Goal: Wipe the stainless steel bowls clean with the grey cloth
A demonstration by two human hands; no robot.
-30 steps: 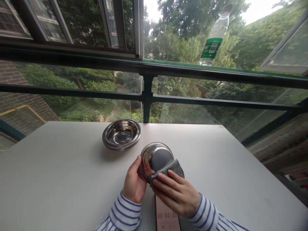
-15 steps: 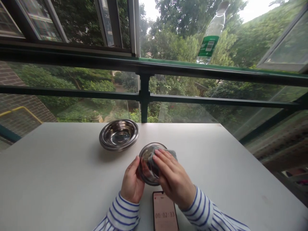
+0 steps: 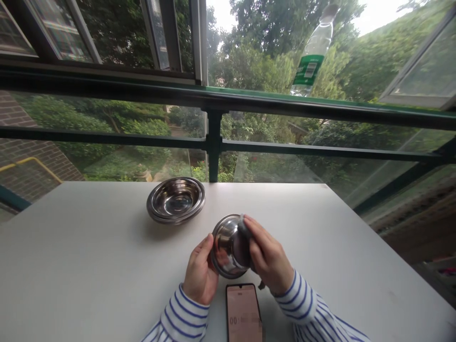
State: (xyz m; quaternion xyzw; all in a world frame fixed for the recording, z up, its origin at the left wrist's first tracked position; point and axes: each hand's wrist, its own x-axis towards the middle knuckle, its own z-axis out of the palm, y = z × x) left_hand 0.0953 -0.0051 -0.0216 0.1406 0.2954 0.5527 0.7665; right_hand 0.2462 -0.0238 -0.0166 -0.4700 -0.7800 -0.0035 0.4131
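Observation:
A steel bowl [image 3: 228, 244] is held tilted above the white table [image 3: 89, 266], its outer underside turned toward me. My left hand [image 3: 200, 275] grips its left rim. My right hand [image 3: 268, 259] presses a grey cloth [image 3: 243, 223] against the bowl's right side; most of the cloth is hidden under the fingers. A stack of steel bowls [image 3: 175, 198] rests on the table behind and to the left of my hands.
A phone [image 3: 244, 313] showing a timer lies face up at the table's near edge between my wrists. A plastic bottle with a green label [image 3: 310, 59] stands on the green window rail [image 3: 320, 105]. Glass panes and a railing back the table.
My right hand with the cloth slid from the bowl's lower right, across its underside, to its right side. The bowl tilted slightly. The view shifted so the phone shows more.

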